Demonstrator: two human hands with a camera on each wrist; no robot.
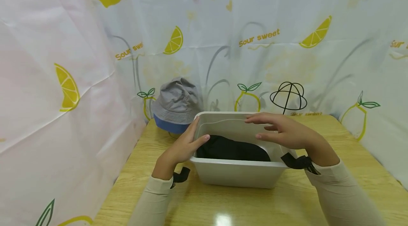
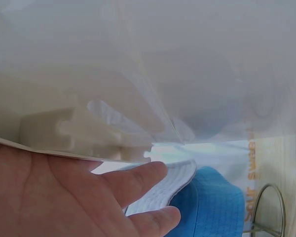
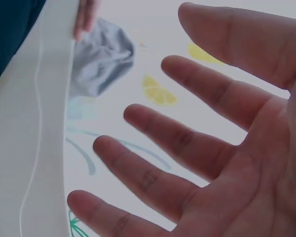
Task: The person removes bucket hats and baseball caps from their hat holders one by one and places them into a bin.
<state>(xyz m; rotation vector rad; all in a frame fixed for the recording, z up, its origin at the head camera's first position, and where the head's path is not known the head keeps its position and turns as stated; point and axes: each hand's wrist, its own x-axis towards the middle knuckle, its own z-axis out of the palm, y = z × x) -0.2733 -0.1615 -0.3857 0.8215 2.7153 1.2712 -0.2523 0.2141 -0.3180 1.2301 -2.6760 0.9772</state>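
A white plastic bin stands on the table in front of me, with a dark folded cloth item lying inside. My left hand is at the bin's left rim, its thumb over the inside and its other fingers stretched along the edge; the left wrist view has the palm right against that rim. Over the bin's right side is my right hand, holding nothing. The right wrist view shows its fingers spread and nearly straight, beside the bin's wall.
Behind the bin's left corner, a grey bucket hat sits over a blue brim on a wire stand. A black wire hat stand rises at the back right. Printed curtains enclose the wooden table at the back and sides.
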